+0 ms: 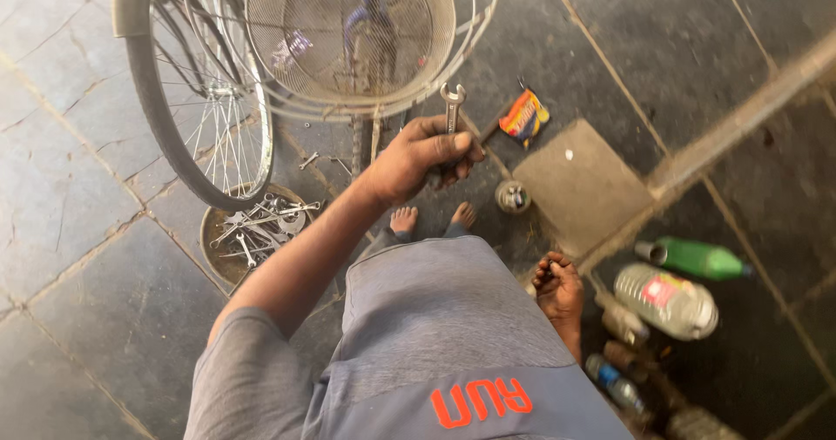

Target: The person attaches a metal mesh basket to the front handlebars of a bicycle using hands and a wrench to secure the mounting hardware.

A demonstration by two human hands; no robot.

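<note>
My left hand (422, 154) reaches forward and grips an open-ended metal spanner (452, 102), whose jaw sticks up past my fingers. It is just below the wire basket (348, 30) on the front of a bicycle. The bicycle's front wheel (200, 100) stands to the left of that hand. My right hand (557, 285) hangs at my side with the fingers curled in, and nothing shows in them. My bare feet (433, 219) stand on the dark stone floor below the left hand.
A round metal pan (218, 257) with several spanners lies on the floor under the wheel. A small round tin (513, 196) and an orange sachet (523, 116) lie ahead. A clear plastic bottle (666, 301), a green bottle (697, 259) and smaller bottles (614, 383) lie at the right.
</note>
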